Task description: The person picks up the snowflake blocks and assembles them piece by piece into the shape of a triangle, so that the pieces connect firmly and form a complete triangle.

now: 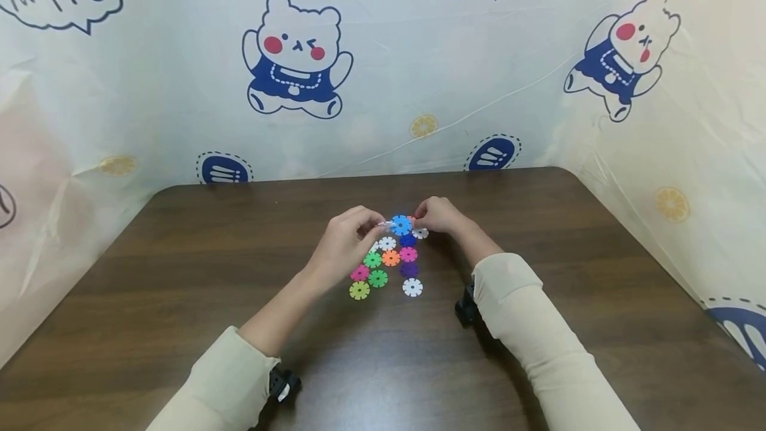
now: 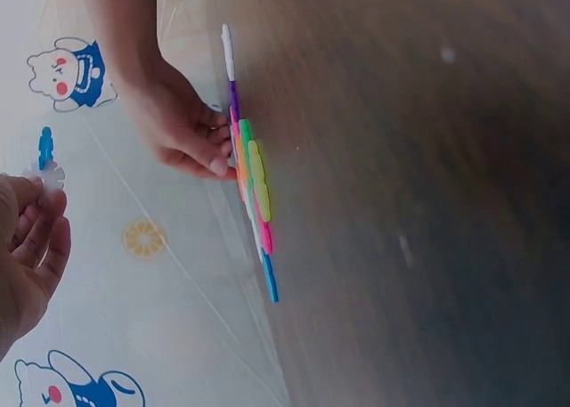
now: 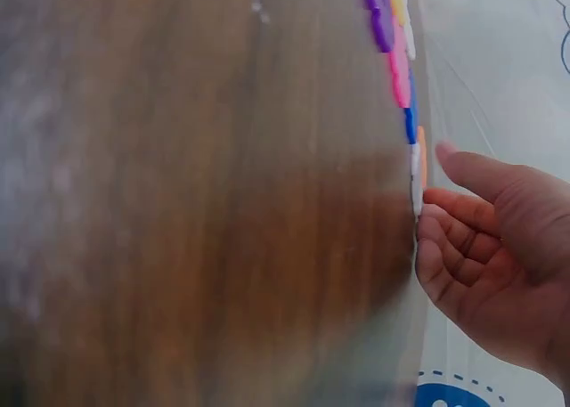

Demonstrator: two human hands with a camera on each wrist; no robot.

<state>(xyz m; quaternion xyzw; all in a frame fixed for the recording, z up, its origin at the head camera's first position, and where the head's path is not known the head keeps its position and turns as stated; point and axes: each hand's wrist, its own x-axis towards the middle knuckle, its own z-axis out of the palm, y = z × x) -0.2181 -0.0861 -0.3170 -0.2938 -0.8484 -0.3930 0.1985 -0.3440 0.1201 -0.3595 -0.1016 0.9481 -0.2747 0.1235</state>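
Note:
My left hand (image 1: 347, 245) is raised over the table and pinches a white notched disc (image 2: 52, 175) between thumb and fingertips. Joined to that piece is a light blue notched disc (image 1: 401, 225). Below lies a flat joined figure of several coloured discs, among them an orange disc (image 1: 391, 258), a pink disc (image 1: 408, 254) and a yellow-green disc (image 1: 359, 290). At its far right end my right hand (image 1: 441, 216) rests low, fingertips at a white disc (image 3: 416, 180) and an orange disc (image 3: 423, 153), its thumb lifted apart from them. The left hand hides part of the figure.
The discs lie on a brown wooden table (image 1: 227, 271). Behind it and along both sides hangs a pale sheet (image 1: 383, 72) printed with bears and orange slices. Black wrist devices (image 1: 284, 384) sit at the sleeve cuffs.

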